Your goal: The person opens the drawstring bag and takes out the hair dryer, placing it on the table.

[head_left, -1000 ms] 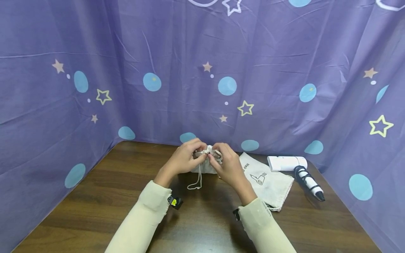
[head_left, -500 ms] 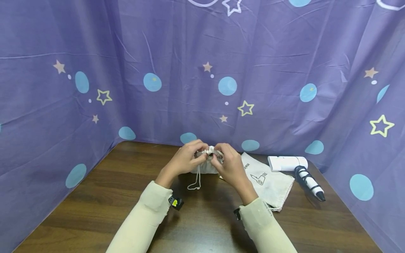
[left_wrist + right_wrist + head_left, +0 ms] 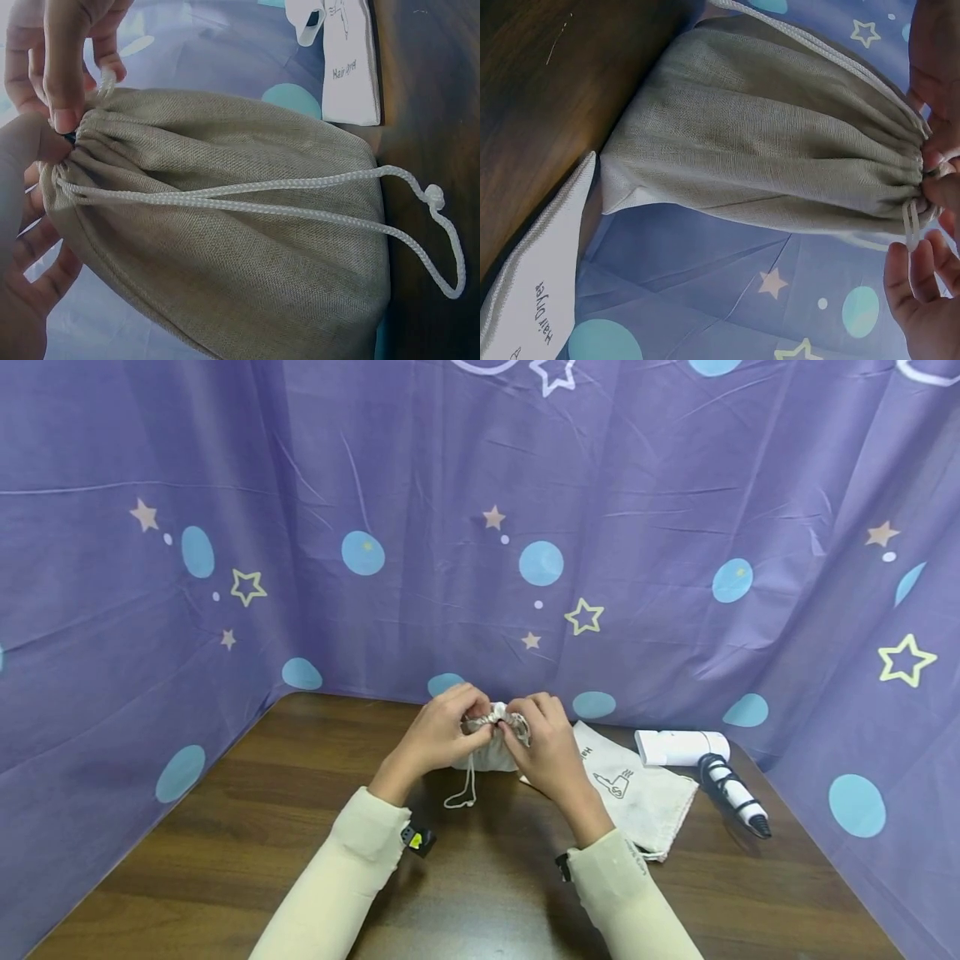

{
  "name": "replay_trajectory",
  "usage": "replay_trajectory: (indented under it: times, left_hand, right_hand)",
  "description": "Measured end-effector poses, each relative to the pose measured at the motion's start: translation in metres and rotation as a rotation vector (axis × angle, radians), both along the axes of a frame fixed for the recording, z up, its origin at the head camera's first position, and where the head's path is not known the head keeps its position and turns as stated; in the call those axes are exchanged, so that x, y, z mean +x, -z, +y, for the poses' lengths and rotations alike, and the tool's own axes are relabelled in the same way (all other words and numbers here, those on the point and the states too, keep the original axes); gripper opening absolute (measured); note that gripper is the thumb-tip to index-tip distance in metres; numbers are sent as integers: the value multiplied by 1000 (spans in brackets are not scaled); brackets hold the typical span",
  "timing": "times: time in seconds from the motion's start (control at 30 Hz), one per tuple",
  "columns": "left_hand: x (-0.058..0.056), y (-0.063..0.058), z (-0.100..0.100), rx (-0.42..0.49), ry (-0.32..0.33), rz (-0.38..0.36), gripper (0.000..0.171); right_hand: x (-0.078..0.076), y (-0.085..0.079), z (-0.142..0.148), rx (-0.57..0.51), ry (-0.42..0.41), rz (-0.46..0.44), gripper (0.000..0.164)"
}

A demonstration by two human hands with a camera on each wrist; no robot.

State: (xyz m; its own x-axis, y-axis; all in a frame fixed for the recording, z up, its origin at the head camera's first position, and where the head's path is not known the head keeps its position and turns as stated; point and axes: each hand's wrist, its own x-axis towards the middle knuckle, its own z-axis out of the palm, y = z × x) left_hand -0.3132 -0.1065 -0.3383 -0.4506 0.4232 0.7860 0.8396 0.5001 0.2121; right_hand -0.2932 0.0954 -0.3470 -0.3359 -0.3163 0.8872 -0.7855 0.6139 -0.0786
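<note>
A beige cloth drawstring bag [image 3: 491,758] stands at the back middle of the table, its bulging body below a gathered neck. My left hand [image 3: 441,732] pinches the gathered mouth from the left, thumb in front. From the other side my right hand [image 3: 551,745] pinches the same edge, thumb close to the left one. In the left wrist view a white cord [image 3: 300,184] with a knotted end hangs down the bag [image 3: 247,277]. Another white cord loop [image 3: 910,225] comes out beside the right fingers in the right wrist view. The bag's contents are hidden.
Right of the bag, a flat white pouch [image 3: 654,810] printed "Hair Dryer" lies on the wooden table [image 3: 480,893]. Beyond it lies a white hair dryer [image 3: 682,747], its black cord [image 3: 722,777] wound round the handle. A purple patterned curtain [image 3: 450,485] surrounds the table.
Both hands stay at the bag's mouth, with small shifts of the fingers and thumbs. The right thumb has moved slightly, and the dark gap in the gathered cloth looks smaller than half a second ago.
</note>
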Motion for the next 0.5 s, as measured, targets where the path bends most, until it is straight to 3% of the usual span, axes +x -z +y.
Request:
replay_trajectory:
  times: [0.2, 0.5]
  left_hand:
    - [1, 0, 2, -48, -73, 77, 14]
    - [2, -3, -1, -49, -132, 94, 13]
  right_hand:
    - [2, 2, -5, 23, 25, 48, 20]
    - [0, 2, -4, -6, 17, 74, 23]
